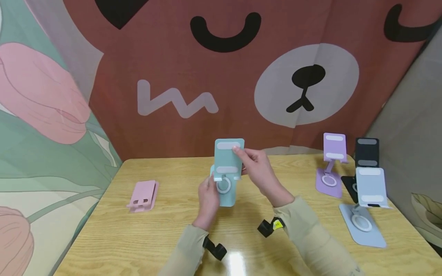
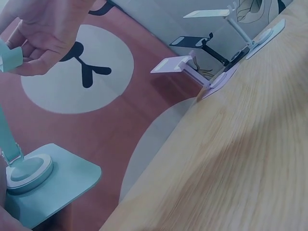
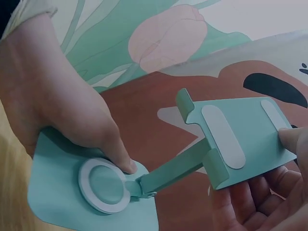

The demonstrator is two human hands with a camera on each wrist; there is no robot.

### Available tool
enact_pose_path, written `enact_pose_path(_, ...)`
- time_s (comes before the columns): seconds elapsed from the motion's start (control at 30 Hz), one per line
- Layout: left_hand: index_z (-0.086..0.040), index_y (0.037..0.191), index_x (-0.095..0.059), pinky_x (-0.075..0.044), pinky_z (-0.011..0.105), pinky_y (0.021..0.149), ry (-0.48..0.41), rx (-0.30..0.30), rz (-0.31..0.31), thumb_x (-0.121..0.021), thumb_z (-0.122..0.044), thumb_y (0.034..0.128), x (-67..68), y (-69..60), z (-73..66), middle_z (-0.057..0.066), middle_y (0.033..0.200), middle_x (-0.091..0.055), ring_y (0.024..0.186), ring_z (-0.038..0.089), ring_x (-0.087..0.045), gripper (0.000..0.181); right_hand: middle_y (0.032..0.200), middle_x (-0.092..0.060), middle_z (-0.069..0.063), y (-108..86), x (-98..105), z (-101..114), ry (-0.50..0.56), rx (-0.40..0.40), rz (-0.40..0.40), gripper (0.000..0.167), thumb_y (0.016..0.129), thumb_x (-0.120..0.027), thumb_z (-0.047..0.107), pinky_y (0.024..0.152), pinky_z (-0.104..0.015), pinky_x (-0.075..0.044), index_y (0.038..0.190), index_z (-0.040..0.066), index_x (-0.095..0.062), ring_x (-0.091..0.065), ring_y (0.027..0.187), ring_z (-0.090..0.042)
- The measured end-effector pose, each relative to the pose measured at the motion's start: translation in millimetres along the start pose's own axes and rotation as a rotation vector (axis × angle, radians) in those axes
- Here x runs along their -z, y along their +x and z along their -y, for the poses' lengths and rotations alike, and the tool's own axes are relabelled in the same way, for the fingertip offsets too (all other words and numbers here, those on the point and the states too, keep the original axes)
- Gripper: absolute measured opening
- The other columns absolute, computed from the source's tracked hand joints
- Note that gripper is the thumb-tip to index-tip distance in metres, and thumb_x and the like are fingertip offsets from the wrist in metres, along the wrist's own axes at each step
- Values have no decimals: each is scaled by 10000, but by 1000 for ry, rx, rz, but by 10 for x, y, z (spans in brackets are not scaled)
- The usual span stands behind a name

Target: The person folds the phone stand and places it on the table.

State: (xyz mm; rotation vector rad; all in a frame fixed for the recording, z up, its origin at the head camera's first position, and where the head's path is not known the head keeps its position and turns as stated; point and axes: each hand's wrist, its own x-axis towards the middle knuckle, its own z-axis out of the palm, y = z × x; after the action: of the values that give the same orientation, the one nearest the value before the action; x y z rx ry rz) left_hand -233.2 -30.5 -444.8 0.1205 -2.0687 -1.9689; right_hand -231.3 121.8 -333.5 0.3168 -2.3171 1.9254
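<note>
A teal folding phone stand [image 1: 228, 157] is held up above the table in both hands, its arm unfolded between base and top plate. My left hand [image 1: 209, 195] grips the base [image 3: 57, 192], with the thumb lying beside the white ring [image 3: 103, 185]. On the other side, my right hand [image 1: 260, 170] pinches the top plate, thumb on its front near a white pad [image 3: 274, 115] and fingers behind. In the left wrist view the base [image 2: 67, 175] shows tilted, and most of the left hand is out of frame.
A folded pink phone stand [image 1: 143, 196] lies on the wooden table [image 1: 165, 234] at left. Unfolded purple [image 1: 334, 147], black [image 1: 366, 153] and light blue [image 1: 372, 188] stands are grouped at right. A printed cloth [image 1: 165, 50] hangs behind the table.
</note>
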Motion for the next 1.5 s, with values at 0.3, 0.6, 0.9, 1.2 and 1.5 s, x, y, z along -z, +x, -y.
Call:
enact_pose_path(0.3,-18,847,-689,-540,384,742,-2,9,-42,-462,-301,1096,24,17,15,101,870,-707,781,171,-617,440,981,-723,-128,-80,-75,-96,9,-40,13,448,1030,-606,405,670,-386,-589,1122,-10,-748,-676,786,-299)
enact_pose_path(0.6,-67,824,-656,-536,377,746,-8,19,-23,-444,-353,1100,50,25,12,65,840,-698,780,181,-620,450,932,-735,-115,-140,-116,-133,26,-52,-11,440,1022,-617,413,698,-464,-591,1045,-3,-760,-676,761,-276)
enact_pose_path(0.9,-68,778,-625,-530,364,722,6,-19,-46,-454,-308,1102,83,57,-23,77,799,-691,732,168,-600,438,873,-729,-121,-150,-132,-148,37,-38,38,446,1044,-587,390,673,-442,-597,1012,-23,-755,-683,775,-354)
enact_pose_path(1.2,-45,812,-655,-508,332,714,-26,-40,-42,-455,-325,1102,113,28,-50,69,812,-695,732,144,-584,450,943,-715,-135,-125,-117,-187,77,-72,122,443,1049,-583,378,677,-402,-597,1077,-36,-737,-665,804,-285)
enact_pose_path(1.5,-60,761,-631,-486,323,697,-16,-42,-64,-473,-314,1095,95,41,12,69,775,-679,708,159,-562,449,983,-716,-138,-96,-105,-231,93,-103,159,456,1044,-589,385,698,-419,-591,1107,-44,-730,-658,820,-258)
